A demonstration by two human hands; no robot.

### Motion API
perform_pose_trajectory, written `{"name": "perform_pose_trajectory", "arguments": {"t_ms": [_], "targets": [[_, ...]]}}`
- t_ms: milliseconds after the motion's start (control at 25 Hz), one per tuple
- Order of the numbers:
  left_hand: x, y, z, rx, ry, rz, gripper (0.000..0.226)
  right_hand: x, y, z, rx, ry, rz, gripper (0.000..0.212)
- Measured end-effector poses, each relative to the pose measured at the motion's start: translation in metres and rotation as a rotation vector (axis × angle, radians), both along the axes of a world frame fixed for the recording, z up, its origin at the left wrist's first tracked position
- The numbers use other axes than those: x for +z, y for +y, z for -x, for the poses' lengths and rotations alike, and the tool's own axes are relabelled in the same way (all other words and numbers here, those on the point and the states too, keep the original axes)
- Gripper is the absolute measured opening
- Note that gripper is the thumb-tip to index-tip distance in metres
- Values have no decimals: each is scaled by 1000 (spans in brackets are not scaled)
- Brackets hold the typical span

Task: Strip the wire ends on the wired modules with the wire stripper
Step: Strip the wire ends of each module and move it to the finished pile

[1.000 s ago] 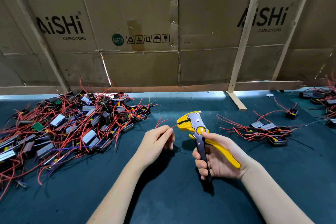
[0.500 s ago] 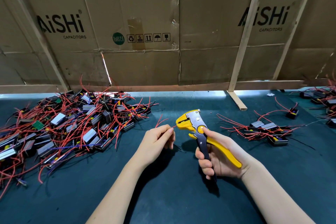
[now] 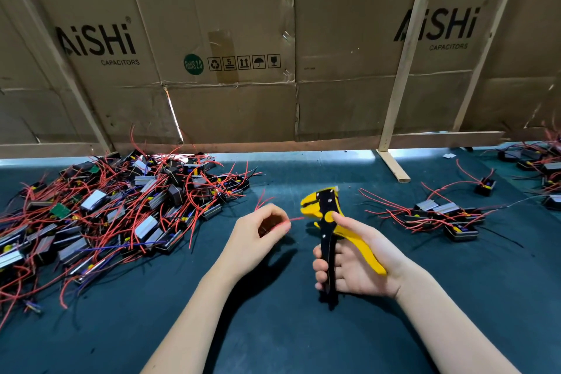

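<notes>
Now left hand (image 3: 256, 235) pinches red wire (image 3: 296, 218), its end just short of wire stripper (image 3: 326, 215) head. Right hand (image 3: 356, 267) grips stripper handles, tool upright. I see unboxed module pile (image 3: 100, 218) left on worktop (image 3: 273, 328), smaller cluster (image 3: 440, 215) right.

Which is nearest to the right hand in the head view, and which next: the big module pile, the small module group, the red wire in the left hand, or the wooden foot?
From the right hand:
1. red wire, just left of it, at the stripper's jaws.
2. small module group, to its right.
3. wooden foot, behind it, farther back.
4. big module pile, far left.
</notes>
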State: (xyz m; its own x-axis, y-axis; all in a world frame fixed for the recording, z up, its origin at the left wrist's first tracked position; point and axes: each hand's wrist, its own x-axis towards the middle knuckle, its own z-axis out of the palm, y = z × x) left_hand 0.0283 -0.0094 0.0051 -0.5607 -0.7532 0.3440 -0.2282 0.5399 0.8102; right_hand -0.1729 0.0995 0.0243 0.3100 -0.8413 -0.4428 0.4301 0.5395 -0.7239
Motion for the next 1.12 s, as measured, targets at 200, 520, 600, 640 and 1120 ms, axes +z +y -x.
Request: {"name": "perform_pose_trajectory", "arguments": {"t_ms": [200, 520, 600, 640, 1120], "targets": [[4, -8, -17, 169, -124, 219, 39, 2, -4, 1, -153, -86, -108, 53], [63, 4, 34, 296, -12, 272, 4, 0, -6, 2, -165, -99, -122, 53], [85, 20, 63, 43, 68, 166, 36, 0, -6, 2, -168, -116, -124, 51], [90, 26, 71, -54, 56, 144, 49, 0, -5, 1, -170, -129, -128, 50], [56, -86, -68, 1030, -332, 377, 43, 1, -6, 1, -161, -67, -128, 55]]}}
